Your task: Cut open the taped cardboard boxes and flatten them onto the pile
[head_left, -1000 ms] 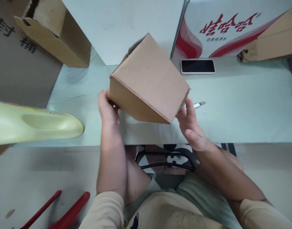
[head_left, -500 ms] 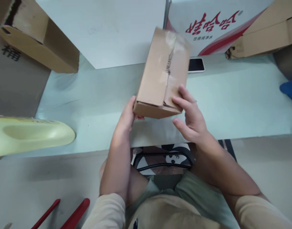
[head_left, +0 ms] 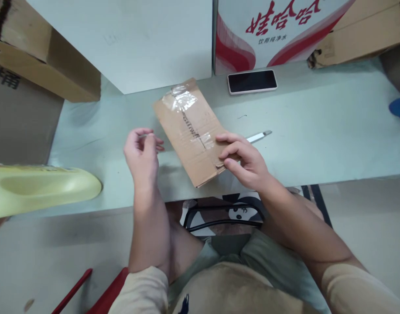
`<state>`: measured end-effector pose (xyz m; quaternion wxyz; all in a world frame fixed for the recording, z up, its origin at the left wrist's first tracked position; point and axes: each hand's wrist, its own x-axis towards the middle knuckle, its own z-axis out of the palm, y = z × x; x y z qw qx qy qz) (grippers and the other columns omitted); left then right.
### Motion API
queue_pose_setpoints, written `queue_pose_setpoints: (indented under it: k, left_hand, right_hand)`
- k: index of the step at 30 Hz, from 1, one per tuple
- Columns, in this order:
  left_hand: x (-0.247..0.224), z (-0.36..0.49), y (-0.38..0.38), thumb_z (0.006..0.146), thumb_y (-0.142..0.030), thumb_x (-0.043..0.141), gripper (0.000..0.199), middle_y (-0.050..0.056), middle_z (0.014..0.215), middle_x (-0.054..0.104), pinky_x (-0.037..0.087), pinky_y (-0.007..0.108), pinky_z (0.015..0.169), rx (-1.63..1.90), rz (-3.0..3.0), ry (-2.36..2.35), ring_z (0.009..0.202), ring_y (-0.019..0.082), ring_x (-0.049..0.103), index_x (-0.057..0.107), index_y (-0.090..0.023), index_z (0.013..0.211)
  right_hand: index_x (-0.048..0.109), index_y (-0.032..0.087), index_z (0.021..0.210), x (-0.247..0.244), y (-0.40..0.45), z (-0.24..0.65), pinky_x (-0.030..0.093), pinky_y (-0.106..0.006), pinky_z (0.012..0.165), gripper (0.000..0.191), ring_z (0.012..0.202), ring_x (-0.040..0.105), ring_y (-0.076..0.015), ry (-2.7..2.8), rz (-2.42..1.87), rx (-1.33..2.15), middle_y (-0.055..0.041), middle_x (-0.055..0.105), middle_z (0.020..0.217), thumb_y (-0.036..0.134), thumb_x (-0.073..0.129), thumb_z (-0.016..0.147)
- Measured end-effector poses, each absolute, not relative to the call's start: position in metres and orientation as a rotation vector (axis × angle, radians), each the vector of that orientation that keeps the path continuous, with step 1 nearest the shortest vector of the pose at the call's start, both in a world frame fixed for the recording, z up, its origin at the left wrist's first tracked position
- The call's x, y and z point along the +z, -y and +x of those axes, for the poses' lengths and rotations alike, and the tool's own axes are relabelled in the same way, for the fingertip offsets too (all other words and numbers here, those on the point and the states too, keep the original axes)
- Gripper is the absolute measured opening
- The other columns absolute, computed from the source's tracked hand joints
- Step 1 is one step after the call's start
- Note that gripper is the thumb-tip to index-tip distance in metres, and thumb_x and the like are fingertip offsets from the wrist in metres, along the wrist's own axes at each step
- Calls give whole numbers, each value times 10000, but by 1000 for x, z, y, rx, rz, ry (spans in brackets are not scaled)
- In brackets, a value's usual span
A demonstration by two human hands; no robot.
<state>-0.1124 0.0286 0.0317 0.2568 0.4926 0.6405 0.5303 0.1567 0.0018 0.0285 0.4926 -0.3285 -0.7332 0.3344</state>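
A small brown cardboard box (head_left: pixel 193 131) lies at a slant over the table, its taped seam and dark print facing up. My right hand (head_left: pixel 245 159) is closed on its near right corner, with bent fingers on the top and the thumb by the end flap. Left of the box, and apart from it, is my left hand (head_left: pixel 142 150), its fingers loosely curled and somewhat apart, with nothing visible in them. Behind my right hand, a slim silver tool that looks like a utility knife (head_left: pixel 259 136) lies on the table, partly hidden.
A phone (head_left: pixel 252 81) lies at the back, before a white-and-red printed carton (head_left: pixel 239 48) and a large white box (head_left: pixel 128 43). Brown cartons (head_left: pixel 72 65) stand at the left, another (head_left: pixel 360 39) at the right. A pale yellow container (head_left: pixel 49 187) is at the left front.
The box has come lower and turned, its far end swinging left. My left hand has let go of it and moved left. The phone shows fully, and the silver tool has come into view.
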Motion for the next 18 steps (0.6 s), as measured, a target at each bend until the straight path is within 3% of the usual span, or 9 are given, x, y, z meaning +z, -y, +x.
queue_pose_setpoints:
  k: [2, 4, 6, 9, 11, 14, 16, 18]
  left_hand:
    - [29, -105, -27, 968, -538, 663, 332, 46, 983, 758, 592, 377, 798, 1750, 1617, -1529, 915, 214, 732, 689, -232, 1093]
    - [28, -97, -25, 1014, -532, 615, 314, 54, 1209, 758, 561, 466, 1045, 1694, 1986, -1305, 1186, 260, 703, 722, -275, 1159]
    - [27, -90, -24, 1042, -504, 575, 291, 52, 1280, 745, 477, 524, 1186, 1526, 2214, -1212, 1295, 286, 653, 738, -291, 1155]
    - [21, -84, -26, 1051, -514, 535, 322, 59, 1255, 736, 433, 547, 1228, 1475, 2257, -1202, 1310, 302, 619, 735, -294, 1174]
    - [18, -83, -27, 1056, -512, 507, 336, 61, 1248, 728, 427, 550, 1229, 1485, 2233, -1206, 1300, 302, 613, 731, -298, 1185]
    - [16, -82, -28, 1063, -501, 485, 337, 55, 1241, 727, 425, 551, 1231, 1484, 2223, -1218, 1282, 295, 613, 731, -300, 1173]
    - [16, -81, -27, 1064, -503, 483, 338, 53, 1232, 726, 425, 554, 1229, 1490, 2217, -1223, 1279, 296, 609, 733, -301, 1166]
    - [17, -80, -28, 1059, -500, 497, 324, 50, 1229, 722, 421, 551, 1232, 1504, 2198, -1215, 1280, 294, 603, 735, -306, 1163]
  right_hand:
    - [699, 262, 997, 28, 1, 158, 537, -534, 1205, 76, 1317, 699, -244, 1773, -777, 828, -81, 748, 1343, 310, 641, 1008]
    - [715, 271, 1018, 25, 2, 161, 554, -517, 1175, 143, 1343, 687, -260, 1769, -763, 882, -79, 742, 1370, 395, 645, 1012]
    - [714, 273, 1058, 20, 0, 168, 627, -456, 1026, 294, 1246, 737, -255, 1672, -850, 943, -84, 729, 1397, 535, 583, 1032]
    - [690, 248, 1090, 10, -9, 185, 596, -325, 686, 369, 791, 749, -164, 1435, -1255, 823, -97, 753, 1301, 558, 494, 1049]
    - [704, 226, 1111, 3, -16, 197, 565, -340, 688, 272, 662, 664, -137, 1505, -1549, 637, -101, 764, 1252, 429, 557, 1006]
    - [744, 220, 1175, 0, -22, 206, 548, -394, 798, 291, 880, 719, -219, 1917, -1847, 524, -115, 732, 1360, 308, 622, 926]
    - [753, 243, 1207, 2, -23, 206, 501, -374, 736, 307, 1010, 721, -266, 2089, -1986, 538, -104, 706, 1406, 317, 613, 944]
    - [762, 265, 1188, 5, -23, 204, 417, -344, 651, 283, 991, 710, -267, 2141, -2097, 540, -94, 720, 1348, 341, 596, 972]
